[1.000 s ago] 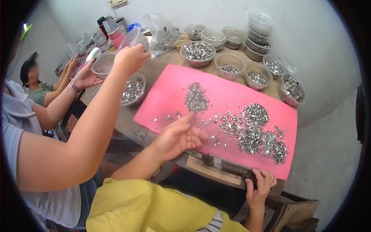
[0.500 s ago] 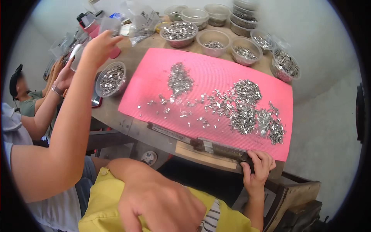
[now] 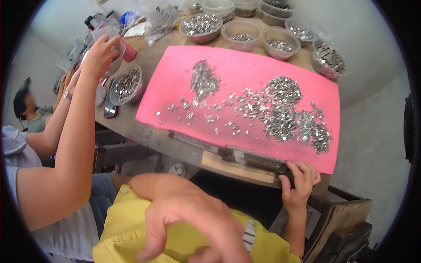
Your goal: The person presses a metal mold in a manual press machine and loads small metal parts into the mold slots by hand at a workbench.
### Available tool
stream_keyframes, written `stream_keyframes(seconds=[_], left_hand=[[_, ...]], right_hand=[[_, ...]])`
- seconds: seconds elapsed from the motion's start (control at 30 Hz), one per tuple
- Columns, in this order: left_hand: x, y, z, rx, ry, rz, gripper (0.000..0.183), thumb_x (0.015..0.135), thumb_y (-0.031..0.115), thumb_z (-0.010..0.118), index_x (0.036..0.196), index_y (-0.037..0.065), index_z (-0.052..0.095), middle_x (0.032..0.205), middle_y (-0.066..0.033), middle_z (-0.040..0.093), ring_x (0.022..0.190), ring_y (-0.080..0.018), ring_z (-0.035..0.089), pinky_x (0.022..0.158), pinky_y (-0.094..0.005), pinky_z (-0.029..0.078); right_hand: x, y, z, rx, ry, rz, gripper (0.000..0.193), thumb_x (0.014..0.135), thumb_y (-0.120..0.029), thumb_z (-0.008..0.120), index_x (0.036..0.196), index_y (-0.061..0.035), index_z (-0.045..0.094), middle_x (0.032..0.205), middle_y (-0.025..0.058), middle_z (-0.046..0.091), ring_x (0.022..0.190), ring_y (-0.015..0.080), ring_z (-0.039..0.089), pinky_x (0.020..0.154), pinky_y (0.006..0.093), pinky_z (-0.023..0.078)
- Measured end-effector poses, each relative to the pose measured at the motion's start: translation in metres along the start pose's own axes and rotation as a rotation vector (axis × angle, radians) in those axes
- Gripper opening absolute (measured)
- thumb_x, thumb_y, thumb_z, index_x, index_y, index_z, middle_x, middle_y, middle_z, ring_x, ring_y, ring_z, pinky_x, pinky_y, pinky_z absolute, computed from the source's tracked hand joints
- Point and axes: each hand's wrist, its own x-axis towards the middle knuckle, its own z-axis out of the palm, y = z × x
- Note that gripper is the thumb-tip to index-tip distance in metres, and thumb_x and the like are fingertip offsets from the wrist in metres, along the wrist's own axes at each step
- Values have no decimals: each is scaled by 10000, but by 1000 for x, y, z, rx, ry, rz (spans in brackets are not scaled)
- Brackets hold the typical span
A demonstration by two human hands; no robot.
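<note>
My right hand (image 3: 300, 182) is closed round the dark block (image 3: 286, 175) at the right end of a long metal bar (image 3: 256, 158) along the table's front edge. Low in front of my yellow top, my left hand (image 3: 193, 215) hangs with thumb and fingers apart, nothing visible in it; its fingertips are partly cut off by the lower edge. Beyond the bar lies a pink textured mat (image 3: 175, 72). Small shiny metal pieces (image 3: 280, 107) lie heaped on its right half, with a looser pile (image 3: 205, 81) at the upper left.
Clear plastic tubs of metal pieces (image 3: 201, 27) line the mat's far side. Another tub (image 3: 126, 85) stands left of the mat, beside a phone (image 3: 111, 105). At the left, a co-worker's hand (image 3: 103, 55) is at a clear container. A pale wooden strip (image 3: 237, 168) runs below the bar.
My left hand has shifted slightly right, its thumb now farther from the fingers. My right hand stays on the dark block. The co-worker's raised hand has moved down to a clear container. The view has shifted slightly.
</note>
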Motion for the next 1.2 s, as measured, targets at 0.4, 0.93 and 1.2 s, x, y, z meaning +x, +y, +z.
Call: stream_keyframes(seconds=[0.4, 0.93, 1.2], left_hand=[[7, -5, -1, -6, 34, 20, 642, 958, 519, 710, 1279, -36, 693, 859, -73, 722, 622, -193, 605, 609, -335, 377], [6, 2, 4, -34, 22, 34, 569, 990, 503, 670, 1228, -11, 726, 860, -72, 737, 601, -179, 601, 598, -330, 372], [11, 7, -3, -34, -9, 20, 539, 1006, 495, 650, 1202, 2, 743, 861, -71, 744, 590, -171, 600, 592, -328, 370]], right_hand=[[0, 1, 2, 12, 1, -3, 426, 784, -168, 816, 1193, -100, 719, 1166, 39, 657, 1122, 268, 584, 1002, 418, 302], [2, 2, 3, -2, 16, -9, 431, 777, -166, 826, 1190, -103, 720, 1164, 30, 662, 1110, 263, 584, 986, 415, 301], [1, -1, 3, 12, 22, -5, 406, 781, -177, 825, 1166, -103, 721, 1150, 19, 660, 1099, 254, 579, 972, 413, 300]])
